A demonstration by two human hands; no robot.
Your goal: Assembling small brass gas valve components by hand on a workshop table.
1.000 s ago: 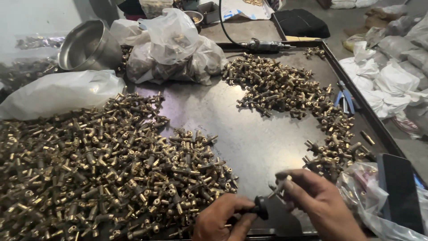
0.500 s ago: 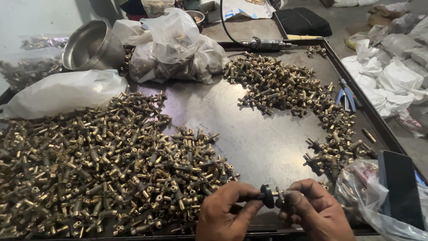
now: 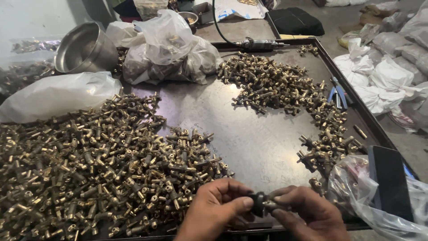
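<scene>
Behind brass fittings [image 3: 89, 178], white plastic bags [image 3: 165, 49]

Bare tray [image 3: 249, 134] centre lies open between left brass heap [image 3: 89, 169] and right heap [image 3: 285, 85].

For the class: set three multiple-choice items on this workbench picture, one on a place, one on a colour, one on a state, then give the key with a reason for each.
1. Where does the steel bowl stand?
A. far left of the tray
B. near right corner
C. between the hands

2. What colour are the loose fittings heaped at the left?
A. blue
B. brass-gold
C. white

3. How is the small black part held?
A. lying free on the tray
B. in one hand only
C. pinched between both hands

Key: 1 A, the bowl lies tipped beside the plastic bags. 2 B, the heap shines yellow-gold. 3 C, left hand and right hand both grip it above the metal tray.
</scene>
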